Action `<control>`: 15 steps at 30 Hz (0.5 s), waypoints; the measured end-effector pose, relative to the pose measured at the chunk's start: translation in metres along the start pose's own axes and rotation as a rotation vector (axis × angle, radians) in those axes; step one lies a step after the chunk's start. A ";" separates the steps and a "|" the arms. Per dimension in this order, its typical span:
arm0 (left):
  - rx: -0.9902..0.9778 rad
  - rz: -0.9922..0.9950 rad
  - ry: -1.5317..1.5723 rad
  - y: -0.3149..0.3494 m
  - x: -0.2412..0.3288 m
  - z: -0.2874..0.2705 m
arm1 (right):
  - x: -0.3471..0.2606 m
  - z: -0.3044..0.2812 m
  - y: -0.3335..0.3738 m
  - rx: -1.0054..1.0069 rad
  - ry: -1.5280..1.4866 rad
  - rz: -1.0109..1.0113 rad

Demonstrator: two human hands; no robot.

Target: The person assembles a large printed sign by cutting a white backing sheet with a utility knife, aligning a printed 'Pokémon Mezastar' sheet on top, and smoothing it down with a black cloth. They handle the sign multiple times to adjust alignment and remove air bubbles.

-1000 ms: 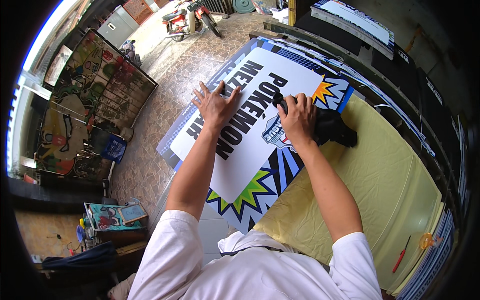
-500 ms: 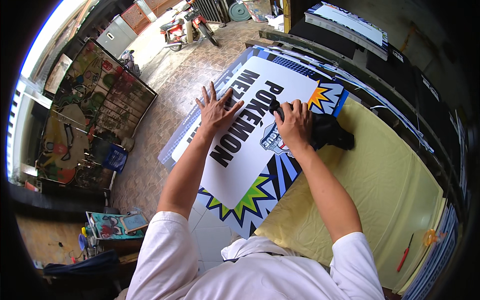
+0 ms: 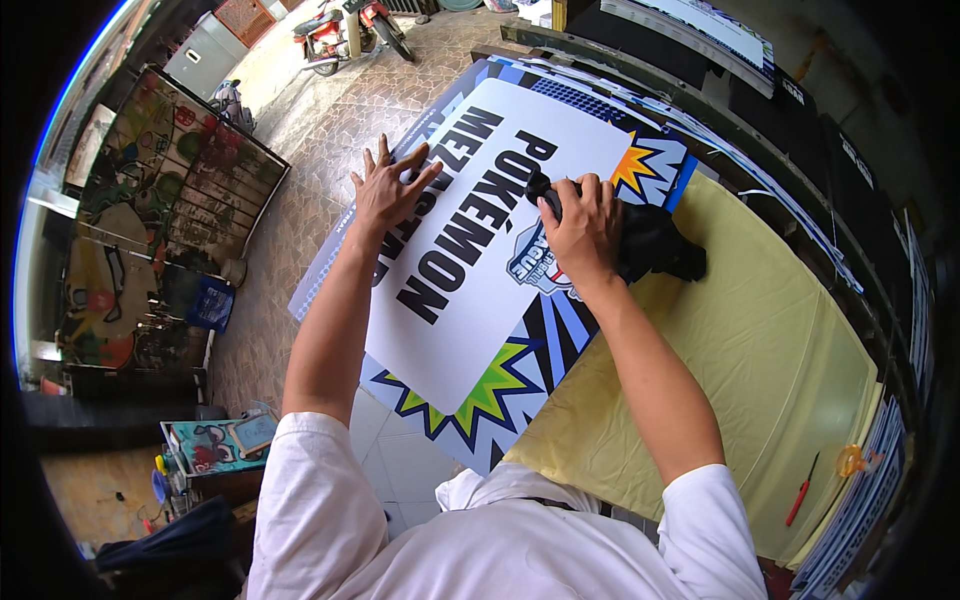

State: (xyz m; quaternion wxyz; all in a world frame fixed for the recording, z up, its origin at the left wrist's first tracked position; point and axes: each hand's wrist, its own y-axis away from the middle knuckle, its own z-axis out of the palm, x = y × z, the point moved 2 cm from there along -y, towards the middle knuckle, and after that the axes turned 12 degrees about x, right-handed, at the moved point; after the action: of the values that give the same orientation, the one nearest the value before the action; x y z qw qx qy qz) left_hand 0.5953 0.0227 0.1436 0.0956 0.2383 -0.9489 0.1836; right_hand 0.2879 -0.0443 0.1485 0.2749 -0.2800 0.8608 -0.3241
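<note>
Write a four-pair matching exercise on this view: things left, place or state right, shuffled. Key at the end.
Things
1. Left hand
2. Right hand
3. Red-handled tool
4. Motorbike

Places and states
A. Lying on the yellow cover
B. Gripping a black object
C. Standing beyond the printed sign, near the top of the picture
D. Fingers spread, by the sign's left edge

Pairs: 1-D, 2-B, 3-A, 4-C
</note>
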 end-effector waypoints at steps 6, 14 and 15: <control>-0.070 -0.035 -0.080 -0.001 0.007 -0.006 | 0.000 0.002 0.001 0.007 0.008 -0.012; 0.049 0.014 -0.084 -0.002 -0.002 -0.005 | -0.002 0.003 -0.002 0.014 0.021 -0.010; 0.133 0.120 -0.067 0.000 0.001 -0.007 | 0.000 0.002 -0.002 0.021 0.024 -0.012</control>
State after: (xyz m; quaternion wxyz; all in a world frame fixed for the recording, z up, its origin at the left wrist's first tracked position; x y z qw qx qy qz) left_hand 0.5947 0.0254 0.1503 0.0366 0.1928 -0.9499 0.2433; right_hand 0.2904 -0.0464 0.1490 0.2656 -0.2783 0.8589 -0.3381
